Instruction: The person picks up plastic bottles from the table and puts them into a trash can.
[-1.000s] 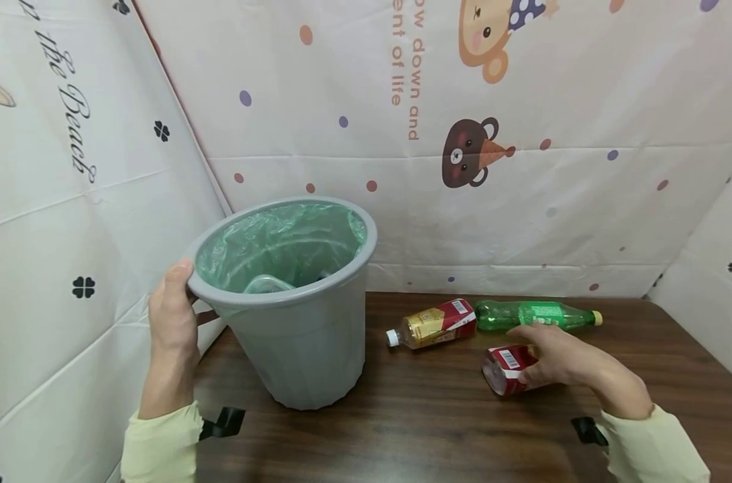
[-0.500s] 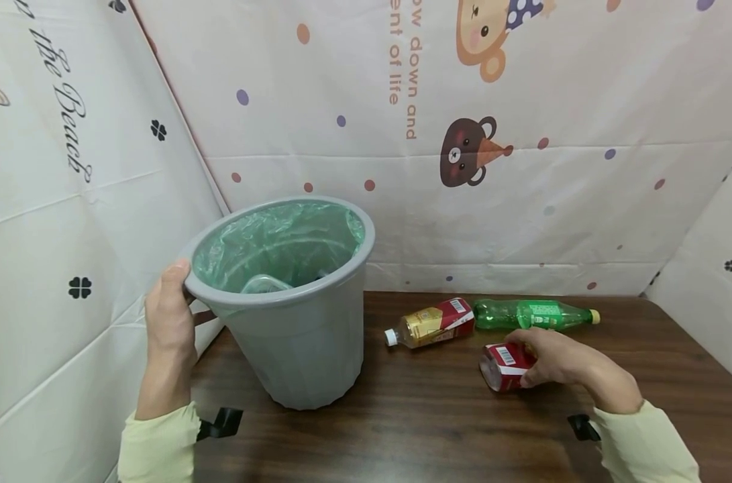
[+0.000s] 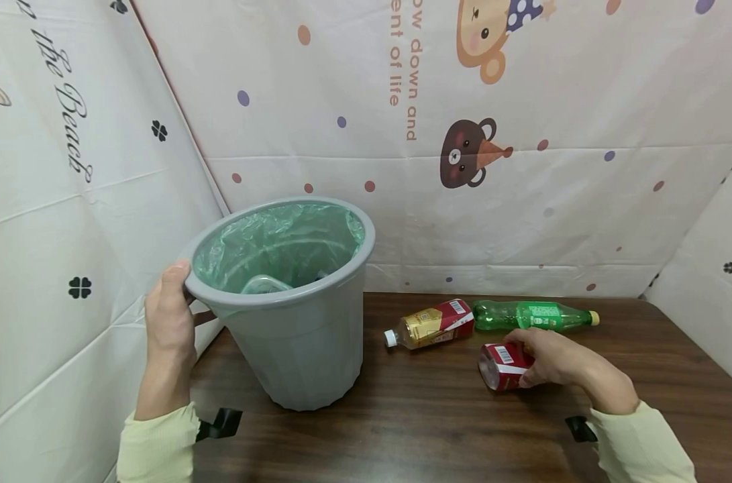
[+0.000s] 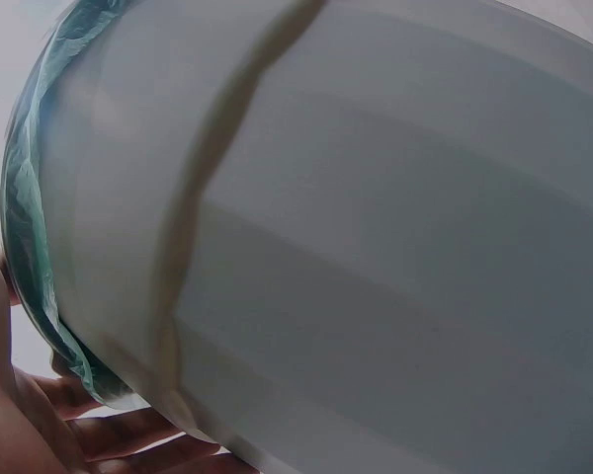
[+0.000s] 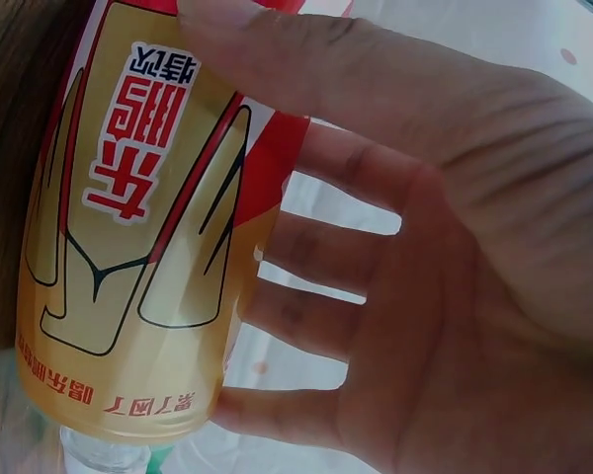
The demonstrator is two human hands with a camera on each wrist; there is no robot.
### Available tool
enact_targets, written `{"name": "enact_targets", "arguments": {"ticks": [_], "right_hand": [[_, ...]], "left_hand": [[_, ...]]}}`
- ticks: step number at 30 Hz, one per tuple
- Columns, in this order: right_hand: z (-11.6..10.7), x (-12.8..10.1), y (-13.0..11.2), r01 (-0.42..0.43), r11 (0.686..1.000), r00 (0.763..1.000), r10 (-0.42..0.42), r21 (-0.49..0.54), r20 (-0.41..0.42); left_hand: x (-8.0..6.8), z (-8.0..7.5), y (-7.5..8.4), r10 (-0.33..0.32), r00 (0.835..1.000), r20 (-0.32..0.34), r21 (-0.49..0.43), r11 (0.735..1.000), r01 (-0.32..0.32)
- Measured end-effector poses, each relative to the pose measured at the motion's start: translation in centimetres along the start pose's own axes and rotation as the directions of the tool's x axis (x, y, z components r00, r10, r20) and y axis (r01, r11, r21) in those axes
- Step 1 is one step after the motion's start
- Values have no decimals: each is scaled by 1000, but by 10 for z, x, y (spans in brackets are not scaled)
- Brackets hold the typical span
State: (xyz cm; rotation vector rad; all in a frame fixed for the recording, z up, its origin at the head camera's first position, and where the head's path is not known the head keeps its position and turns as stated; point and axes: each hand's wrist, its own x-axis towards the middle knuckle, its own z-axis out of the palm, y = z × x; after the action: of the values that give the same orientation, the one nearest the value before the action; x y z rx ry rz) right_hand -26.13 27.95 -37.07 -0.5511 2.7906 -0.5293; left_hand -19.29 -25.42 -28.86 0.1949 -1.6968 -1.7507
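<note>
Red bottle (image 3: 500,365) — on dark wooden table (image 3: 438,429).

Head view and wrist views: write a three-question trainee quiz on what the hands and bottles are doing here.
1. True or false: the left hand grips the rim of the grey bin.
2. What does the right hand hold? A) green bottle B) red-labelled bottle C) bin liner
3. How many bottles lie on the table untouched?

Key:
1. True.
2. B, the red-labelled bottle, lying on its side.
3. Two: the tea bottle and the green bottle.
</note>
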Motion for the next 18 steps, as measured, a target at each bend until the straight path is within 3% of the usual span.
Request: {"name": "enact_targets", "arguments": {"ticks": [8,18], "right_hand": [[0,-1,0,9,1000,1000,-9,15,4],[-2,-5,-2,18,997,998,-14,71,-61]], "left_hand": [[0,-1,0,1,1000,8,-4,1000,0],[1,-1,-1,8,1000,8,-6,1000,-8]]}}
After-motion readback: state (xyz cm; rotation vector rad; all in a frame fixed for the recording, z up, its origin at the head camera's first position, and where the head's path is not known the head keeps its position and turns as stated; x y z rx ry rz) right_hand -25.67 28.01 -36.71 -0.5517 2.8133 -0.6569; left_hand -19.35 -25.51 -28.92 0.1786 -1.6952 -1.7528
